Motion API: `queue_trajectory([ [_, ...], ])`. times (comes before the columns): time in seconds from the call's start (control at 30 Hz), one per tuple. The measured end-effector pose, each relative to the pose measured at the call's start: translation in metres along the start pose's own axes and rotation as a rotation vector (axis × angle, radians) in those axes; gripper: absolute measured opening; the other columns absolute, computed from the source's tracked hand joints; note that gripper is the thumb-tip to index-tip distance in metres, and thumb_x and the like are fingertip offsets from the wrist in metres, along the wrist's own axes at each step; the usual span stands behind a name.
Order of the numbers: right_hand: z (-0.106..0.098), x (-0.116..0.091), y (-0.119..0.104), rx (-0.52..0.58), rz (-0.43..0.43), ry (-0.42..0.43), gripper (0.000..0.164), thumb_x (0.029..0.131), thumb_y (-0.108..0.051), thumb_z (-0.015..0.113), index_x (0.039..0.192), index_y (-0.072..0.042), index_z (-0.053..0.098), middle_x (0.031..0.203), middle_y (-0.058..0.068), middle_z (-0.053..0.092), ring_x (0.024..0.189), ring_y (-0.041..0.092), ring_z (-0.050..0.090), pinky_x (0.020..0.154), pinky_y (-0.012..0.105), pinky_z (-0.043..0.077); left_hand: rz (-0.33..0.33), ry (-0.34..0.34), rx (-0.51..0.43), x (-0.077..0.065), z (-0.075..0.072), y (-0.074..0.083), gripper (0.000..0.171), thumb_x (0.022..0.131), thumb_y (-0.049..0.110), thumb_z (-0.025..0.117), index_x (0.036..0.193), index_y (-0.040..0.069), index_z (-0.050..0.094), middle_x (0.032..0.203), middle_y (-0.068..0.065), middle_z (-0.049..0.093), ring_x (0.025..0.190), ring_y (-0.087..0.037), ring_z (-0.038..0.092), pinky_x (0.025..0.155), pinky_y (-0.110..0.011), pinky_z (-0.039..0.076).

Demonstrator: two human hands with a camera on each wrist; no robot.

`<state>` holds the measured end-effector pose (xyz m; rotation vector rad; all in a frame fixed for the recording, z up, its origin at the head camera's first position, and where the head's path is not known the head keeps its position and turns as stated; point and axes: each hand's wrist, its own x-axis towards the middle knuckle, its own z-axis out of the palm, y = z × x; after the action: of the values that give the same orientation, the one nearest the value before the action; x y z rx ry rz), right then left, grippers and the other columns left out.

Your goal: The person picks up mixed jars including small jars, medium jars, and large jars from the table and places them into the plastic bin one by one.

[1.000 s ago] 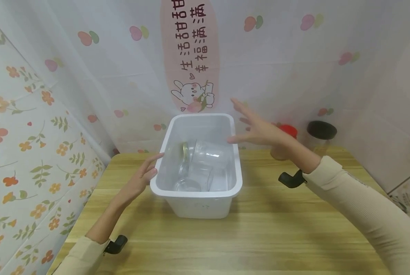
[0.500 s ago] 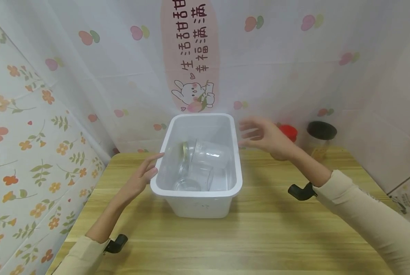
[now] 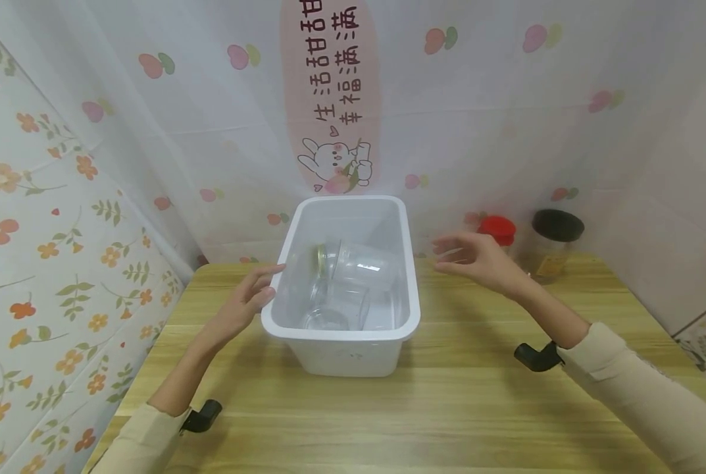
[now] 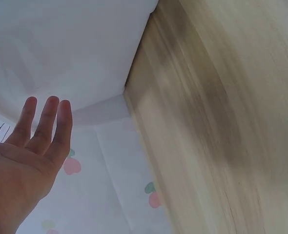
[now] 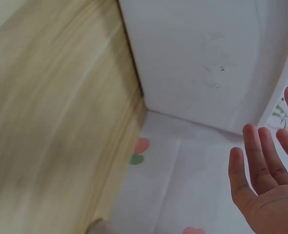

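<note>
A white plastic tub stands on the wooden table with several clear jars inside, among them a large clear jar lying on its side. Beside that jar shows a gold lid. My left hand has its fingertips at the tub's left rim, and in the left wrist view its fingers stretch out straight next to the tub wall. To the right of the tub, my right hand hovers apart from it, fingers loosely bent and holding nothing.
Behind my right hand stand a red-lidded jar and a black-lidded clear jar, close to the back curtain. A flowered curtain borders the left side. The wooden table extends in front of the tub.
My right hand has moved from above the tub's right rim outward to the right and down, away from it. The left hand and the tub have stayed in place.
</note>
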<state>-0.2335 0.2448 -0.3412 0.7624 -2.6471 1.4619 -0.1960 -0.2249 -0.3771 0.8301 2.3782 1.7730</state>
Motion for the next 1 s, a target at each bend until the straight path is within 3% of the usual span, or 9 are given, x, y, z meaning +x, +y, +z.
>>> queue_trajectory([
  [0.17, -0.004, -0.014, 0.014, 0.012, 0.021, 0.032, 0.044, 0.090, -0.013, 0.080, 0.130, -0.003, 0.065, 0.119, 0.014, 0.069, 0.103, 0.030, 0.069, 0.081, 0.030, 0.056, -0.049, 0.007, 0.028, -0.001, -0.004, 0.003, 0.042, 0.107, 0.014, 0.049, 0.148, 0.006, 0.044, 0.144, -0.027, 0.050, 0.120, -0.039, 0.056, 0.088, -0.037, 0.051],
  [0.4, -0.011, -0.034, 0.035, 0.048, 0.077, 0.055, 0.044, 0.092, -0.016, 0.079, 0.130, 0.000, 0.063, 0.123, 0.019, 0.067, 0.104, 0.020, 0.068, 0.084, 0.024, 0.053, -0.031, -0.015, -0.006, 0.000, -0.008, 0.004, 0.040, 0.108, 0.011, 0.049, 0.147, 0.001, 0.047, 0.149, -0.023, 0.046, 0.130, -0.041, 0.049, 0.091, -0.035, 0.051],
  [0.7, -0.017, -0.053, 0.055, 0.068, 0.122, 0.079, 0.046, 0.094, -0.017, 0.076, 0.133, 0.003, 0.061, 0.126, 0.021, 0.065, 0.106, 0.015, 0.067, 0.085, 0.022, 0.051, -0.053, -0.033, 0.007, 0.001, -0.007, 0.006, 0.040, 0.109, 0.015, 0.047, 0.147, 0.003, 0.049, 0.149, -0.021, 0.046, 0.124, -0.040, 0.054, 0.090, -0.037, 0.053],
  [1.0, -0.023, -0.063, 0.063, 0.057, 0.139, 0.108, 0.045, 0.095, -0.015, 0.075, 0.134, 0.003, 0.059, 0.129, 0.023, 0.062, 0.103, 0.013, 0.067, 0.084, 0.021, 0.051, -0.031, -0.029, 0.003, 0.000, -0.007, 0.008, 0.040, 0.109, 0.013, 0.049, 0.147, 0.002, 0.050, 0.147, -0.021, 0.048, 0.121, -0.036, 0.057, 0.091, -0.036, 0.052],
])
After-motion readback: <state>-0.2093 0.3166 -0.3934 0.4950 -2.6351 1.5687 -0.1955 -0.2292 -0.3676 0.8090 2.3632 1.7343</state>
